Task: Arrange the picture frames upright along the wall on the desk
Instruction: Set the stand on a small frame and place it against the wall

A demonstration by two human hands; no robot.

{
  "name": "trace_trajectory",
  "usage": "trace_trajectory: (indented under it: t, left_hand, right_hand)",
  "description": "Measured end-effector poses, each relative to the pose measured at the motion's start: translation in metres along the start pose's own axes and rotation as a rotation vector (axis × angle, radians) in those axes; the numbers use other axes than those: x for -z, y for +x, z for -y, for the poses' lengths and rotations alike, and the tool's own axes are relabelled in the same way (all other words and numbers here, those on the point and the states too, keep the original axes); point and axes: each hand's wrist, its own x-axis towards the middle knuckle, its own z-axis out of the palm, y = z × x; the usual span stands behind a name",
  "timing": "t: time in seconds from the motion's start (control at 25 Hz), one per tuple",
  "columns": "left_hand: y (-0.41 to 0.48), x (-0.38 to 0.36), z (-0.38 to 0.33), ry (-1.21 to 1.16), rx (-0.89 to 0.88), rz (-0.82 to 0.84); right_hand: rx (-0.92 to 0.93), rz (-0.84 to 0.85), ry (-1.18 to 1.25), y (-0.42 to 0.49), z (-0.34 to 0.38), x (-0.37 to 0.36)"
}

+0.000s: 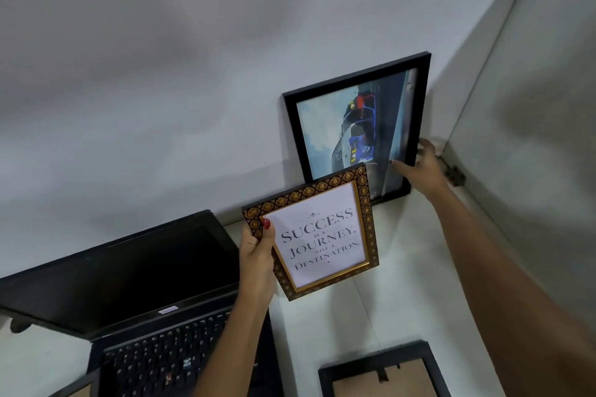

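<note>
Low in the middle of the frame, the left hand [258, 246] grasps the patterned gold-edged frame [317, 230] by its left edge, thumb on the front, holding it tilted in the air above the table [403, 267]. At centre right, the right hand [421, 164] grips the lower right edge of the black frame [358, 126], which stands on the table leaning against the wall [161, 74]. A laptop [135, 293] sits open at lower left, and another dark frame [383, 371] lies back-up at the bottom edge.

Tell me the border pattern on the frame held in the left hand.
Dark border with repeating gold floral medallions and a gold inner edge on the quote frame, head view.
</note>
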Motion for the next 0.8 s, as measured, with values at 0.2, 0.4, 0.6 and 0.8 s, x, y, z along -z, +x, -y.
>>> trace_trajectory:
  t: [0.2,0.4,0.6,0.8]
  left_hand:
    - [0.030,-0.004,0.016,0.050,-0.028,-0.028]
    - [0.060,-0.005,0.014,0.048,-0.111,-0.183]
    - [0.091,-0.016,0.009,0.077,-0.207,-0.285]
    - [0.111,-0.030,-0.001,0.021,-0.225,-0.303]
  right_hand:
    - [-0.077,-0.009,0.093,0.031,-0.029,-0.009]
    - [0.104,-0.282,0.231,0.006,-0.028,0.031]
    - [0.247,-0.349,0.208,-0.028,-0.019,0.068]
    - [0.233,-0.436,0.243,-0.038,-0.024,0.078]
